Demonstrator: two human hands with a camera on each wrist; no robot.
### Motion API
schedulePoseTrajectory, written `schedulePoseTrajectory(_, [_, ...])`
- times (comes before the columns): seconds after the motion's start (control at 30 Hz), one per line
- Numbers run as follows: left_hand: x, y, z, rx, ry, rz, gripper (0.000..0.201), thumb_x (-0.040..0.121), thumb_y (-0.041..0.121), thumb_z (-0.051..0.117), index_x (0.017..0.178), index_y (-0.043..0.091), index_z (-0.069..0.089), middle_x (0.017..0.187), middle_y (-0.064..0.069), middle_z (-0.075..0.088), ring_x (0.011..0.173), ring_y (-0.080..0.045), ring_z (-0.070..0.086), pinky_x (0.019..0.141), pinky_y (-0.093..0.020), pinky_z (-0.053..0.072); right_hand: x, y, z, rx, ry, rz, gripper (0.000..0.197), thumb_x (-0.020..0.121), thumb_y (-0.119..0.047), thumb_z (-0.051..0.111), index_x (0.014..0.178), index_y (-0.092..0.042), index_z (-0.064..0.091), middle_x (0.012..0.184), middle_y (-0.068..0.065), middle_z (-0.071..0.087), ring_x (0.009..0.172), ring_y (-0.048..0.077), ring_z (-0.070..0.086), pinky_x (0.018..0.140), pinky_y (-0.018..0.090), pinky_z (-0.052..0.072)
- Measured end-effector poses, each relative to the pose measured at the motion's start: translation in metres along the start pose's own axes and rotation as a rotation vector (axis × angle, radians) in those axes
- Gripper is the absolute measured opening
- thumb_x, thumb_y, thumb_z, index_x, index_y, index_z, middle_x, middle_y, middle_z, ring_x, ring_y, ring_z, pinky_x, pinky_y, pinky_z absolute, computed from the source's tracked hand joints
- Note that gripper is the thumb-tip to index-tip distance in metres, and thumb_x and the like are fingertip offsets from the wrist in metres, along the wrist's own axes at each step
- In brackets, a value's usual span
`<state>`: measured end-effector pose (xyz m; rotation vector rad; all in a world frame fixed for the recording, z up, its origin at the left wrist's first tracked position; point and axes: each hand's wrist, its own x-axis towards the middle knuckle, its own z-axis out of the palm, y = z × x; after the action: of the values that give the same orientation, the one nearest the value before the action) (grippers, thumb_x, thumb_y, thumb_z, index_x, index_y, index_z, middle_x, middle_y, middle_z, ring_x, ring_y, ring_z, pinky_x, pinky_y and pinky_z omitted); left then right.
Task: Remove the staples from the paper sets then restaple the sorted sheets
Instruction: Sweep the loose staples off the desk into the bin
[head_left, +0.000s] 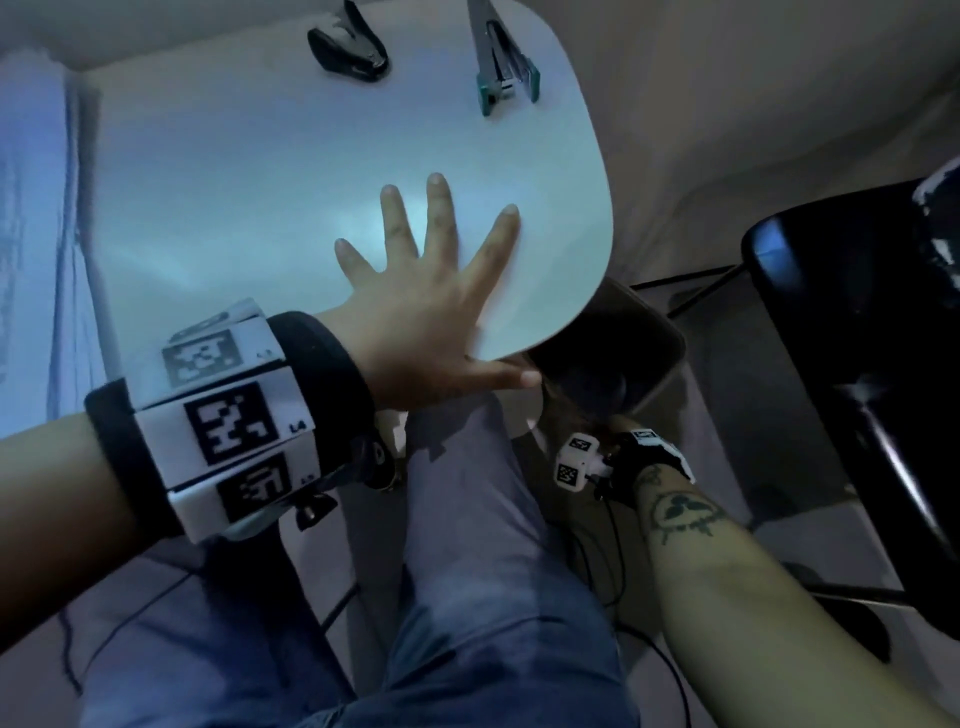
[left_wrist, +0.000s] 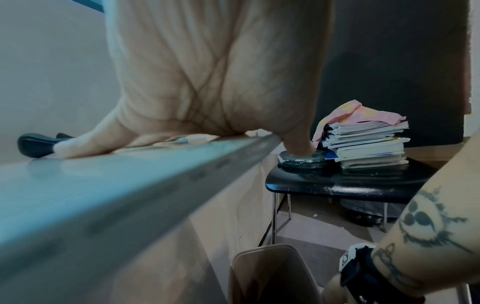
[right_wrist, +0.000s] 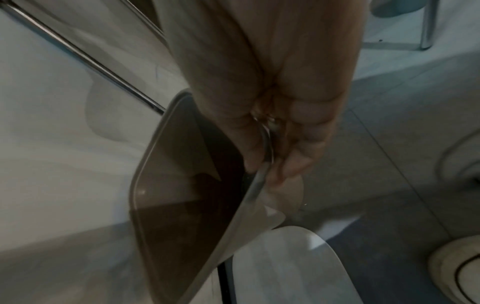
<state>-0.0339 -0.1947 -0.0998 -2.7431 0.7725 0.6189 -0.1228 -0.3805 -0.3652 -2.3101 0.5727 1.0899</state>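
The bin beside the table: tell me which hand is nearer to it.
Right. The right hand grips the rim of the bin. The left hand lies flat and spread on the table, above the bin.

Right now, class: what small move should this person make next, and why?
Probably sweep the left hand toward the table edge. It lies flat there with fingers spread, while the right hand grips the bin rim just under that edge, seemingly to catch loose staples, though none are visible.

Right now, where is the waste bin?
In the head view the waste bin sits under the white table's near right corner, its rim gripped by the right hand.
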Motion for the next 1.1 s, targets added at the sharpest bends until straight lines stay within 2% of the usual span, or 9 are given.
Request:
schedulePoseTrajectory(0.23, [0.0, 0.0, 0.0, -0.012, 0.015, -0.001, 0.116, 0.061, 0.084, 0.036, 0.142, 0.029, -0.026, 0.149, -0.021, -0.027, 0.135, -0.052, -0.018, 0.099, -0.073, 0.013, -0.017, -0.013, -0.043, -0.078, 0.078, 0.026, 0.06, 0.085, -0.026, 0.064, 0.139, -0.025, 0.039, 0.13, 0.01, 0.055, 0.114, 0.029, 0.055, 0.077, 0.033, 0.044])
schedulePoseTrajectory(0.37, [-0.001, 0.0, 0.0, 0.009, 0.034, 0.001, 0.115, 0.063, 0.085, 0.036, 0.143, 0.028, -0.024, 0.15, -0.021, -0.026, 0.136, -0.052, -0.016, 0.099, -0.073, 0.015, -0.018, -0.033, -0.101, 0.749, 0.185, 0.01, 0.04, 0.096, -0.016, 0.044, 0.135, -0.006, 0.041, 0.132, 0.005, 0.049, 0.121, 0.027, 0.051, 0.068, 0.026, 0.049])
schedulePoseTrajectory(0.5, [-0.002, 0.0, 0.0, 0.004, 0.061, 0.0, 0.113, 0.065, 0.085, 0.036, 0.143, 0.03, -0.024, 0.15, -0.02, -0.026, 0.136, -0.051, -0.016, 0.101, -0.072, 0.014, -0.051, -0.058, -0.166, 1.116, 0.411, -0.076, 0.015, 0.097, -0.006, 0.038, 0.095, -0.011, 0.052, 0.09, 0.01, 0.053, 0.056, 0.006, 0.062, 0.046, 0.018, 0.043])
schedulePoseTrajectory(0.53, [-0.002, 0.001, 0.0, -0.001, 0.066, 0.001, 0.112, 0.066, 0.085, 0.037, 0.143, 0.03, -0.023, 0.151, -0.019, -0.026, 0.136, -0.051, -0.016, 0.101, -0.071, 0.013, -0.066, -0.068, -0.181, 1.098, 0.532, -0.133, 0.014, 0.095, -0.005, 0.041, 0.091, -0.01, 0.053, 0.091, 0.014, 0.056, 0.054, 0.007, 0.063, 0.048, 0.019, 0.046])
schedulePoseTrajectory(0.6, [-0.004, 0.001, 0.0, -0.022, 0.063, 0.003, 0.111, 0.067, 0.084, 0.039, 0.144, 0.031, -0.022, 0.151, -0.018, -0.026, 0.136, -0.049, -0.018, 0.102, -0.071, 0.011, -0.097, -0.089, -0.2, 0.866, 0.816, -0.257, 0.022, 0.093, -0.009, 0.045, 0.111, -0.004, 0.058, 0.107, 0.019, 0.061, 0.086, 0.022, 0.066, 0.075, 0.029, 0.052])
schedulePoseTrajectory(0.7, [-0.009, -0.003, 0.001, -0.115, 0.064, 0.033, 0.112, 0.066, 0.083, 0.044, 0.145, 0.033, -0.016, 0.152, -0.016, -0.025, 0.137, -0.045, -0.022, 0.104, -0.069, 0.005, -0.159, -0.136, -0.183, 0.422, 0.997, -0.54, 0.039, 0.096, -0.017, 0.044, 0.133, -0.005, 0.047, 0.129, 0.011, 0.054, 0.12, 0.024, 0.048, 0.102, 0.034, 0.035])
schedulePoseTrajectory(0.8, [-0.021, -0.019, -0.003, -0.294, 0.089, 0.091, 0.098, 0.075, 0.069, 0.053, 0.149, 0.027, 0.004, 0.157, -0.011, -0.01, 0.142, -0.036, -0.013, 0.108, -0.063, 0.003, -0.192, -0.172, -0.139, -0.078, 0.894, -0.721, 0.047, 0.099, -0.026, 0.038, 0.143, -0.011, 0.034, 0.15, 0.009, 0.032, 0.139, 0.022, 0.025, 0.11, 0.038, 0.023])
schedulePoseTrajectory(0.9, [-0.048, -0.036, -0.005, -0.37, 0.218, 0.051, 0.055, 0.088, 0.049, 0.053, 0.134, 0.019, 0.045, 0.146, -0.007, 0.033, 0.139, -0.027, 0.019, 0.107, -0.057, 0.021, -0.193, -0.185, -0.113, -0.218, 0.728, -0.663, 0.052, 0.101, -0.033, 0.029, 0.149, -0.015, 0.019, 0.157, 0.008, 0.015, 0.145, 0.02, 0.009, 0.114, 0.037, 0.015])
schedulePoseTrajectory(1.1, [-0.125, -0.08, -0.005, -0.564, 0.505, -0.175, 0.045, 0.089, 0.05, 0.05, 0.126, 0.024, 0.055, 0.131, 0.006, 0.053, 0.131, -0.016, 0.036, 0.105, -0.044, 0.031, -0.191, -0.189, -0.1, -0.394, 0.567, -0.542, 0.058, 0.1, -0.043, 0.02, 0.151, -0.019, 0.003, 0.158, 0.008, -0.006, 0.146, 0.02, -0.008, 0.116, 0.038, 0.002])
